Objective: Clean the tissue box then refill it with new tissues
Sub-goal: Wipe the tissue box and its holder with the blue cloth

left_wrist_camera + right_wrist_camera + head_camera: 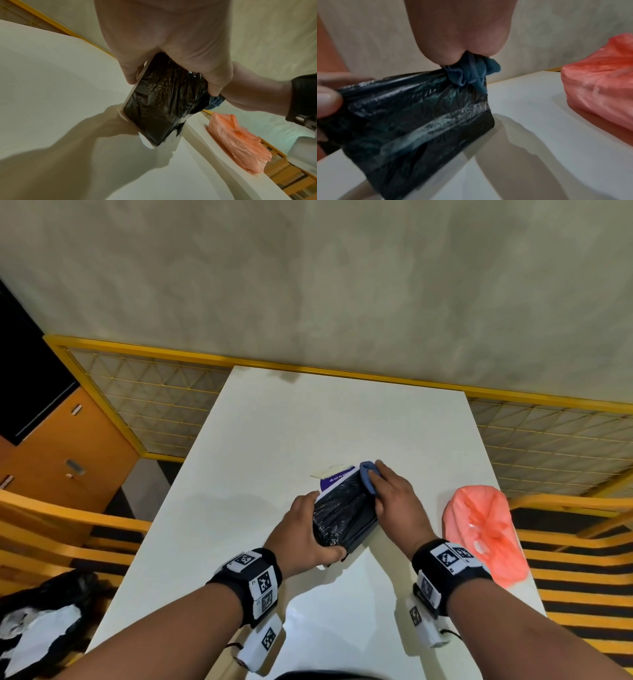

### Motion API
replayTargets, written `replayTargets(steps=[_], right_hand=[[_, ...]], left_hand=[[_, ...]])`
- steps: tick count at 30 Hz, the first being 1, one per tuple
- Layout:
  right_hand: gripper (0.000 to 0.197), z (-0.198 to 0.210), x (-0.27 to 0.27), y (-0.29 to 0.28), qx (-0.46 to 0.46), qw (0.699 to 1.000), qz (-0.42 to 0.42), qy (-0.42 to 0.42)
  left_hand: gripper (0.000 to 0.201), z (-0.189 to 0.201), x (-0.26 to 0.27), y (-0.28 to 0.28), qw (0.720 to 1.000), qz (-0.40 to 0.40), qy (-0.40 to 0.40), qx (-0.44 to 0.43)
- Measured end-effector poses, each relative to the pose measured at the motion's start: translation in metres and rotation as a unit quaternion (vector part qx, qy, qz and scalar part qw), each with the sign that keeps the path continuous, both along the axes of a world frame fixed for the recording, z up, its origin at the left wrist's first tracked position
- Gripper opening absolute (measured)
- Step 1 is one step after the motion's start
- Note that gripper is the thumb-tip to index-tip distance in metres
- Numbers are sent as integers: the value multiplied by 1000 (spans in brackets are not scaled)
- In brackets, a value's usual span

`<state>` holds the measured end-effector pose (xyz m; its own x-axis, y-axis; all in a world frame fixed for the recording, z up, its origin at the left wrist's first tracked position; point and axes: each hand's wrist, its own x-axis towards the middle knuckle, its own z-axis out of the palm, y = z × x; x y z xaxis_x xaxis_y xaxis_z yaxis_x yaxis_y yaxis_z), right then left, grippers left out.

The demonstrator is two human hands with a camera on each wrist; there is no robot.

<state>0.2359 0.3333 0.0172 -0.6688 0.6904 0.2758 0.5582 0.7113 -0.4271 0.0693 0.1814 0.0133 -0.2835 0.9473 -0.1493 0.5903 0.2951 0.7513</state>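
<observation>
Left hand (301, 529) grips black-wrapped tissue box (344, 513) mid-surface; right hand (394, 501) pinches blue cloth (368, 475) wiping its 1 o'clock end. Cleaning underway, refill left; pink pack (486, 529) at 3 o'clock.

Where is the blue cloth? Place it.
In the head view, the blue cloth sits under the right hand, against the tissue box's far right edge.

My head camera is looking forward and down from above my fingers, taking in the white table (308, 422). My left wrist camera is peering along my left hand (164, 44), very close. My right wrist camera is facing along my right hand (462, 33), equally close. All three are sharing the black-wrapped box (344, 513) and the pink bag (486, 535) beyond my right fingers.
</observation>
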Motion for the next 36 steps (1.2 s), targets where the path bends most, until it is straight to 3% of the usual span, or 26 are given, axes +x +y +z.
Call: replayTargets(steps=[4,7,10,12,15,19,21,30,34,36], right_hand=[[54,13,1,3,-62,993,-79,58],[59,29,-9,-30,0,997,18,74],[55,17,-18,-77,47,985,164,16],[53,3,-14,-90,44,983,177,-25],[53,-2,-8,-74,59,987,139,-56],[55,3,-7,-43,56,989,122,-61],[55,3,-4,-30,56,991,106,-56],[60,-8,4,3,-45,999,-13,-27],[59,-4,4,8,-95,994,-48,-16],[44,3,8,10,-124,990,-72,15]], left_hand=[[117,0,0,0,1000,-6,4,-10],[108,4,0,1,1000,2,2,-2],[53,-2,-2,5,997,-26,-51,44],[41,-8,-4,6,998,-32,-41,48],[55,-5,-4,3,997,-17,-24,68],[103,1,-2,0,1000,-5,-18,24],[112,0,-2,0,1000,-3,-5,6],[117,6,0,0,1000,0,0,-13],[117,14,-1,3,995,-8,89,-51],[117,20,-1,5,986,-20,143,-81]])
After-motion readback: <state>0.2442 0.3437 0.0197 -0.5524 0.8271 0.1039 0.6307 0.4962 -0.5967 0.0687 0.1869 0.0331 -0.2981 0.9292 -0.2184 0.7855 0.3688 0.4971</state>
